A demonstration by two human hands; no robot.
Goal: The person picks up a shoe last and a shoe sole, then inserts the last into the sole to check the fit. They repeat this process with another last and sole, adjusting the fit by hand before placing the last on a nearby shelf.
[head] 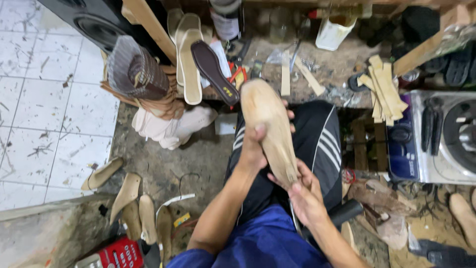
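While seated at a cluttered workbench (337, 69), a person holds a pale wooden shoe last (270, 131) sole-up over their lap. Left hand (254, 146) wraps tight round its middle, thumb on top; right hand (305, 196) pinches the heel end. Dark insole (214, 72) & beige soles (188, 54) lie just beyond.

Open room is left on the tiled floor (44, 99) at far left and on the bare patch of dirty floor beside the knee. Ahead, passage is blocked by upright insoles (188, 54), a dark sole (214, 72) and a bottle (225, 20). To the right, a stack of wooden strips (384, 89) and a metal machine (446, 134) stand in the way. Lower left, the floor is crowded by wooden shoe forms (134, 203).
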